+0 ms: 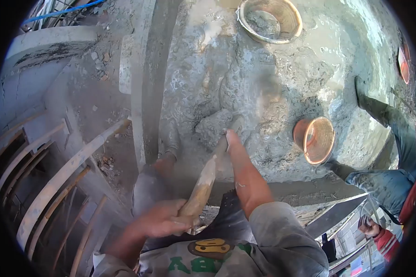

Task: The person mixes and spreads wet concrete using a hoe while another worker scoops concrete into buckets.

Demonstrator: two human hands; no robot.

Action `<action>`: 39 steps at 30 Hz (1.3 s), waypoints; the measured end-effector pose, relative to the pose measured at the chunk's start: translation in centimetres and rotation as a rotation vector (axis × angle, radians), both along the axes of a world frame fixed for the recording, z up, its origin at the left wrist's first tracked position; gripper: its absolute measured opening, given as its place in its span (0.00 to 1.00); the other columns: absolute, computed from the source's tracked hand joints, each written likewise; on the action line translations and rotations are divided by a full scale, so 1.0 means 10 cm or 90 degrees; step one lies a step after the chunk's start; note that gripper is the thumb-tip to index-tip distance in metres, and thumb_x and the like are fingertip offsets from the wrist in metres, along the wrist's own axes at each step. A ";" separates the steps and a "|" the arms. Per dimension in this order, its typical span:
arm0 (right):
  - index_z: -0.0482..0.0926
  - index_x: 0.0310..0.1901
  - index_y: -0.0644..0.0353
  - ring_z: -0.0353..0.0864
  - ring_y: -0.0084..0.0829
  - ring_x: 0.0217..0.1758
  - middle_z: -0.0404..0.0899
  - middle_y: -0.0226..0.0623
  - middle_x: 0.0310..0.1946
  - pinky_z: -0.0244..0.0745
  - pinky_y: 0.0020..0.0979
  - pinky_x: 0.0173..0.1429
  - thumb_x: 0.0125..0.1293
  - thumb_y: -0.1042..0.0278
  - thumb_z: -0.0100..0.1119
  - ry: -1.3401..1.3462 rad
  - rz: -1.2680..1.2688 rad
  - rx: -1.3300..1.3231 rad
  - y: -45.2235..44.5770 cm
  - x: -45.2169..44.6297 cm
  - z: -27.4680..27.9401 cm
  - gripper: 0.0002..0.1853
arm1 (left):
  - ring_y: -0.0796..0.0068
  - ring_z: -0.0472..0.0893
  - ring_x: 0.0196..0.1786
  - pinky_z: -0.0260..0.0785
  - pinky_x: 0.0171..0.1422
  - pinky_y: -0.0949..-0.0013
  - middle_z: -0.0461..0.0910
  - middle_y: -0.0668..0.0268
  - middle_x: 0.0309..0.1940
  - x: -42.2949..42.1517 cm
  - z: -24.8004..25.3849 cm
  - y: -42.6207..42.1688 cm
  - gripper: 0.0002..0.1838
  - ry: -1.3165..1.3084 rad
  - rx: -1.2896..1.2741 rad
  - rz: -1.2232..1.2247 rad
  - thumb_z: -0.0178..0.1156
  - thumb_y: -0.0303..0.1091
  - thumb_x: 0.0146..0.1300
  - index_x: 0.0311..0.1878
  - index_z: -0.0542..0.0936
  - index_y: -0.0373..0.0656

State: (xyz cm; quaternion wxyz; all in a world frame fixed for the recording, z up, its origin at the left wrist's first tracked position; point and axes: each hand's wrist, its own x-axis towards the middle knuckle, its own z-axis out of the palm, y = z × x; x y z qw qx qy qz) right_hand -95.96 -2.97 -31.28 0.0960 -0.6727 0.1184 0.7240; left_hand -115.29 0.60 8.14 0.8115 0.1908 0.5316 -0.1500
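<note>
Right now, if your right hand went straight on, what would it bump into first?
The right hand would probably squish into the lumpy grey mud first, but I can't tell how far away it is.

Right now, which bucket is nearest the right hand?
The lower orange bucket beside the co-worker's foot; the top bucket and the right-edge bucket both sit farther from that hand.

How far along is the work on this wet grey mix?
Seemingly done: the wet grey mix is widely spread. In hand: a wooden handle, gripped by the left hand, with the right hand near its lower end. Probably left: the lumpy mound beside that hand, visibly uneven.
</note>
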 end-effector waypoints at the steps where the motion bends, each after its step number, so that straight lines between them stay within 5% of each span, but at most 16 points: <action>1: 0.71 0.32 0.61 0.73 0.38 0.20 0.69 0.40 0.19 0.73 0.39 0.25 0.57 0.63 0.50 -0.038 0.028 0.024 0.23 0.08 0.19 0.10 | 0.69 0.79 0.32 0.67 0.36 0.67 0.78 0.60 0.26 -0.03 0.08 0.06 0.30 -0.033 0.029 0.009 0.60 0.56 0.54 0.43 0.74 0.34; 6: 0.72 0.34 0.62 0.73 0.35 0.21 0.70 0.39 0.22 0.73 0.35 0.24 0.56 0.65 0.52 -0.233 0.022 0.224 1.65 0.22 1.81 0.09 | 0.65 0.78 0.31 0.67 0.36 0.65 0.77 0.56 0.26 -0.62 0.67 0.29 0.29 -0.144 0.232 0.003 0.61 0.55 0.55 0.42 0.73 0.34; 10: 0.74 0.33 0.70 0.75 0.38 0.20 0.73 0.42 0.24 0.73 0.37 0.24 0.53 0.67 0.55 -0.289 -0.047 0.385 2.19 0.22 2.38 0.12 | 0.53 0.78 0.35 0.68 0.38 0.60 0.78 0.54 0.30 -0.92 0.57 0.20 0.26 -0.088 0.390 -0.128 0.65 0.51 0.47 0.43 0.76 0.41; 15: 0.74 0.38 0.71 0.78 0.38 0.26 0.76 0.45 0.30 0.75 0.36 0.29 0.54 0.71 0.57 -0.311 -0.026 0.499 2.73 0.12 1.72 0.13 | 0.55 0.75 0.51 0.68 0.50 0.56 0.77 0.56 0.44 -0.64 -1.47 -0.31 0.20 0.312 0.569 -0.179 0.63 0.38 0.44 0.43 0.77 0.45; 18: 0.74 0.39 0.71 0.78 0.37 0.27 0.76 0.43 0.30 0.75 0.36 0.31 0.53 0.73 0.57 -0.292 0.013 0.478 3.06 -0.02 1.19 0.13 | 0.59 0.75 0.53 0.68 0.55 0.59 0.77 0.61 0.48 -0.25 -2.46 0.00 0.22 0.413 0.353 -0.247 0.66 0.41 0.46 0.47 0.78 0.47; 20: 0.76 0.38 0.75 0.77 0.33 0.26 0.77 0.42 0.29 0.75 0.33 0.32 0.53 0.72 0.58 -0.286 0.075 0.491 3.11 0.09 0.77 0.14 | 0.60 0.76 0.52 0.69 0.55 0.59 0.78 0.61 0.48 0.06 -2.69 0.09 0.25 0.428 0.192 -0.143 0.68 0.45 0.45 0.49 0.78 0.48; 24: 0.76 0.36 0.73 0.78 0.33 0.26 0.77 0.39 0.26 0.76 0.32 0.31 0.53 0.71 0.59 -0.128 0.117 0.452 3.34 0.07 1.45 0.13 | 0.60 0.77 0.51 0.69 0.55 0.61 0.78 0.61 0.48 0.75 -2.70 -0.11 0.31 0.423 0.104 0.023 0.71 0.51 0.42 0.50 0.79 0.49; 30: 0.73 0.36 0.69 0.77 0.33 0.21 0.75 0.39 0.24 0.77 0.32 0.28 0.56 0.71 0.55 0.056 0.244 0.541 3.20 -0.34 1.86 0.10 | 0.57 0.75 0.54 0.67 0.58 0.61 0.75 0.54 0.50 1.10 -1.87 -0.17 0.39 0.297 0.160 0.097 0.73 0.56 0.38 0.52 0.76 0.41; 35: 0.73 0.33 0.70 0.75 0.33 0.17 0.74 0.41 0.22 0.72 0.33 0.22 0.54 0.74 0.56 0.018 0.300 0.503 3.12 -1.14 0.87 0.08 | 0.58 0.76 0.53 0.67 0.58 0.62 0.74 0.51 0.52 0.65 -1.82 -0.12 0.40 0.048 0.001 0.121 0.72 0.56 0.40 0.53 0.75 0.39; 37: 0.73 0.34 0.69 0.74 0.35 0.15 0.72 0.42 0.21 0.71 0.36 0.20 0.55 0.72 0.54 -0.015 0.324 0.443 3.13 -1.30 0.25 0.09 | 0.64 0.80 0.39 0.70 0.46 0.65 0.80 0.53 0.36 0.78 -2.57 -0.89 0.30 0.059 0.195 0.327 0.68 0.52 0.48 0.45 0.79 0.36; 39: 0.73 0.34 0.68 0.73 0.37 0.15 0.71 0.42 0.20 0.71 0.38 0.19 0.56 0.71 0.52 -0.071 0.303 0.394 3.06 -1.43 -0.25 0.08 | 0.69 0.79 0.33 0.69 0.40 0.67 0.81 0.57 0.29 0.07 -2.31 -0.53 0.26 0.076 0.171 0.307 0.66 0.51 0.50 0.42 0.80 0.35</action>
